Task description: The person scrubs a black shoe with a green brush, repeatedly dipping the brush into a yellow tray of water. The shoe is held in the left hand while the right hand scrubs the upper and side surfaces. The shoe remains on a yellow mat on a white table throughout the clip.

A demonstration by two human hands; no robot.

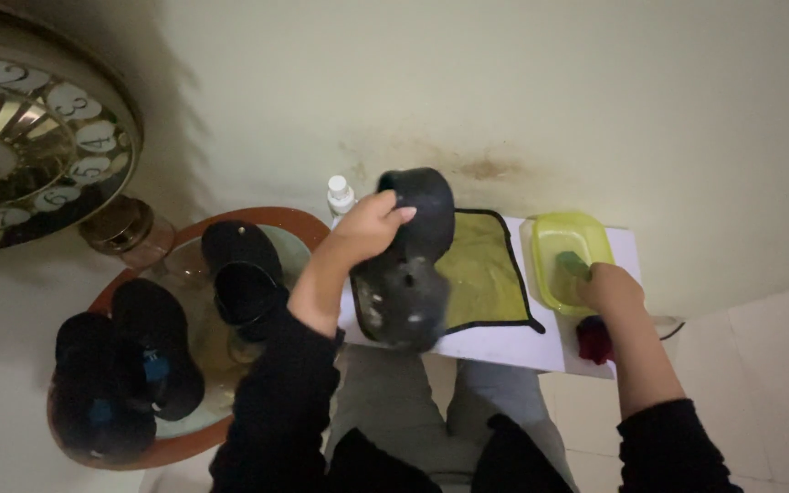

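Black perforated clog (405, 274) — you are holding it up over the near-left end of the small white table (504, 345), sole side facing you, its long axis running from upper right, where the heel end is rising near the wall, down to lower left, where the toe end is hanging over the table edge. Your left hand (367, 228) is clamping the upper left rim of the shoe, fingers curled over the top and closed firmly on it. Your right hand (606, 288) is reaching well apart to the right, resting at the near edge of the yellow-green plastic tub (550, 233), fingers touching or pinching a green sponge (573, 265) inside it; whether the hand is fully closed on the sponge you cannot tell from this angle. Yellow cloth with black trim (486, 274) is lying flat between shoe and tub, partly hidden behind the clog. Small dark red object (594, 340) is sitting just below your right wrist. White bottle (340, 194) is standing behind your left hand. Off to the left, more dark shoes (152, 351) are resting on a round glass-topped stand (257, 219), beside a large ornate clock face (38, 137).
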